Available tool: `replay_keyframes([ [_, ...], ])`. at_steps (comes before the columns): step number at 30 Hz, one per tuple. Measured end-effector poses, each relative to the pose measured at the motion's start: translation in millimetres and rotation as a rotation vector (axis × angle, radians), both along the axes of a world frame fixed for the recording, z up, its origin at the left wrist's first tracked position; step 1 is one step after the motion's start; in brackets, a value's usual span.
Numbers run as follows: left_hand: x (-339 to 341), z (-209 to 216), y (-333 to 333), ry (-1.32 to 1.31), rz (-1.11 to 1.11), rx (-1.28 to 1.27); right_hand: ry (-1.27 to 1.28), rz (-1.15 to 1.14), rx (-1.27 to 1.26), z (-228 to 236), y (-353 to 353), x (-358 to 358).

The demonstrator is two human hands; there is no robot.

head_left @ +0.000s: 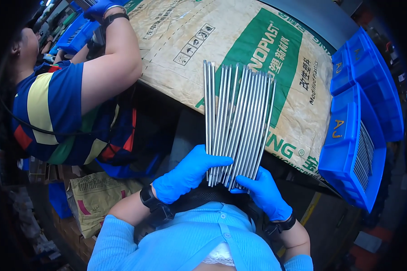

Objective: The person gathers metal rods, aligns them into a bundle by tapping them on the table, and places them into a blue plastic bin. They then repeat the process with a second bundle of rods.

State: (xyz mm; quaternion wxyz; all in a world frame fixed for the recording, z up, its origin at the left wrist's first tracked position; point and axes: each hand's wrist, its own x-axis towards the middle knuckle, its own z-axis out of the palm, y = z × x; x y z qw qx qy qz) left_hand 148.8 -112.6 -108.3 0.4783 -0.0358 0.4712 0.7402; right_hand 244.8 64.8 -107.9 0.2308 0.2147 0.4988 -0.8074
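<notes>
Rods: fanned bundle of thin metal rods, held upright above counter edge, over printed sack.
L hand: blue glove, closed round lower ends, thumb across front.
R hand: blue glove, gripping same ends from right.
Bins: blue bins w/ more rods, right.
Co-worker: striped shirt, left.

left hand + right hand | both grip fanned metal rods | above printed sack
</notes>
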Motion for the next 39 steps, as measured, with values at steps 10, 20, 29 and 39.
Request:
replay_keyframes([
  [10, -7.4, -10.6, -5.3, -0.168, -0.01, 0.111, -0.022, -0.093, -0.194, -5.2, 3.8, 1.6],
  [20, -10.2, -9.4, 14.0, -0.131, -0.019, 0.138, -0.056, 0.069, -0.054, 0.8, 8.3, -10.6],
  [29, -6.8, -6.8, 31.5, -0.193, -0.257, 0.196, -0.083, 0.512, -0.119, -6.8, 15.6, -18.4],
  [39, -7.1, 14.5, 18.7, -0.259, -0.192, 0.146, 0.261, 0.776, 0.254, 20.2, 26.3, -4.6],
])
